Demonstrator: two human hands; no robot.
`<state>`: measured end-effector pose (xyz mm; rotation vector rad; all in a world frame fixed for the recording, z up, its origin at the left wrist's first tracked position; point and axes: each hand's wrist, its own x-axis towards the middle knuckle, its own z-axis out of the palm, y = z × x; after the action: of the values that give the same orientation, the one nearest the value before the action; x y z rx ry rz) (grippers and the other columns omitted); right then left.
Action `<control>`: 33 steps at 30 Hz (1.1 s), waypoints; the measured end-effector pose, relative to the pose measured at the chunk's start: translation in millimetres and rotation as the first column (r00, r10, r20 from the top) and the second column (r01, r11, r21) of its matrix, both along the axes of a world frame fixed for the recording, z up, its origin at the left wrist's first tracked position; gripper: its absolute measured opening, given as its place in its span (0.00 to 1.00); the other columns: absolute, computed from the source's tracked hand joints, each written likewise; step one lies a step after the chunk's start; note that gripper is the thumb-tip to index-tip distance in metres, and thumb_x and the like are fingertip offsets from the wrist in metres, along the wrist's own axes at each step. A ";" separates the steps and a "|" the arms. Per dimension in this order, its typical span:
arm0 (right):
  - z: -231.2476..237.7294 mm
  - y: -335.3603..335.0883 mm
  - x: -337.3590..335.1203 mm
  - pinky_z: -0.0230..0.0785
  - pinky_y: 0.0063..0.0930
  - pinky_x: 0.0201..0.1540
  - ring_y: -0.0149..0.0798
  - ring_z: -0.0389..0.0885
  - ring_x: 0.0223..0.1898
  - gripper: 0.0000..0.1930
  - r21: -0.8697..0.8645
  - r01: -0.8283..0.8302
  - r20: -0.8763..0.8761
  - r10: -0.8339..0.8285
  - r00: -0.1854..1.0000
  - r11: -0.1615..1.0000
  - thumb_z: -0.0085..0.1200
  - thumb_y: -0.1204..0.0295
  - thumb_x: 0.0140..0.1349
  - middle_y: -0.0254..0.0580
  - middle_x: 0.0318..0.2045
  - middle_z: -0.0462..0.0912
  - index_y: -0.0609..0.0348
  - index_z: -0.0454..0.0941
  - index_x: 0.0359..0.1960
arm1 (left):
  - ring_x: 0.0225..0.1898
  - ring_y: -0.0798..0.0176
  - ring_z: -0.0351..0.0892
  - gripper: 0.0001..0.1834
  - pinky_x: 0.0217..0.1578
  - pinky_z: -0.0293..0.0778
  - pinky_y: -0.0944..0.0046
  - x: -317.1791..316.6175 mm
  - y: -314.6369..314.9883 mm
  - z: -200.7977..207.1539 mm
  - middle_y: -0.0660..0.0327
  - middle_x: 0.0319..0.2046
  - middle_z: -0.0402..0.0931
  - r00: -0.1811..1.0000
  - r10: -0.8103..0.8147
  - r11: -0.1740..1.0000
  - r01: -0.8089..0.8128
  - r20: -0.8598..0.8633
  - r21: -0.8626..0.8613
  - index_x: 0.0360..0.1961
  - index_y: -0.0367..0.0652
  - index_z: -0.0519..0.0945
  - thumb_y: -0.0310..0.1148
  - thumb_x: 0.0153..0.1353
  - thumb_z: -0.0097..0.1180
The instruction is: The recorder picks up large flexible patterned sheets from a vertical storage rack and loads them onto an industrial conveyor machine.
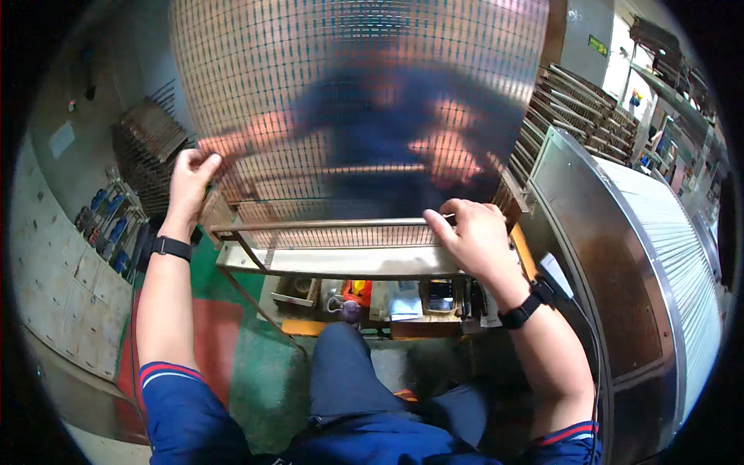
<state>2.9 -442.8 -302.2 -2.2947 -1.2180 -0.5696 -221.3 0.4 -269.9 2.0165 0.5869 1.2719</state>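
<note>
A large shiny metallic sheet [310, 101] with a grid of fine dark marks stands upright in front of me and mirrors my body and arms. My left hand [192, 178] pinches its left edge between thumb and fingers. Along the sheet's lower part runs a thin metal bar [325, 225], set on a frame above a pale ledge [349, 263]. At the bar's right end my right hand [477, 236] is curled over it, thumb pointing left. Some of that hand's fingertips are hidden. Both wrists wear black bands.
Under the ledge, a shelf holds a small wooden box [296, 291], a purple round object [350, 311], an orange-red bag [357, 292] and a light blue cloth [405, 300]. A metal-framed cabinet [620, 271] stands close on the right. Stacked racks [577, 116] rise behind it; grey lockers [66, 287] line the left.
</note>
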 end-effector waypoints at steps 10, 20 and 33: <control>-21.4 13.3 6.6 0.68 0.45 0.42 0.47 0.83 0.31 0.18 0.192 0.057 0.133 -0.083 0.988 0.980 0.53 0.55 0.67 0.44 0.24 0.83 0.55 0.79 0.27 | 0.63 0.54 0.73 0.25 0.65 0.65 0.57 75.9 -103.6 188.7 0.52 0.61 0.75 0.960 -0.048 0.282 -0.251 0.275 0.926 0.65 0.41 0.74 0.41 0.71 0.57; -22.4 10.8 6.3 0.66 0.46 0.41 0.48 0.81 0.30 0.13 0.168 0.036 0.184 -0.068 0.981 0.985 0.53 0.59 0.67 0.42 0.24 0.81 0.55 0.73 0.30 | 0.66 0.48 0.71 0.28 0.66 0.66 0.53 119.8 -177.0 273.8 0.47 0.61 0.75 0.962 0.236 0.476 0.006 -0.134 0.879 0.62 0.41 0.76 0.48 0.67 0.56; -17.2 5.4 6.2 0.65 0.45 0.44 0.46 0.82 0.33 0.17 0.122 -0.031 0.158 0.011 0.987 0.992 0.55 0.53 0.67 0.41 0.26 0.82 0.55 0.75 0.38 | 0.66 0.52 0.73 0.33 0.66 0.68 0.54 85.8 -152.8 164.9 0.51 0.64 0.73 0.835 -0.021 0.633 0.437 -0.551 0.639 0.69 0.42 0.69 0.39 0.64 0.62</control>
<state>9.1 -437.4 -319.5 -2.1642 -1.2405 -0.8084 -135.5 -152.4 -105.0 3.0538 -0.0625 0.8651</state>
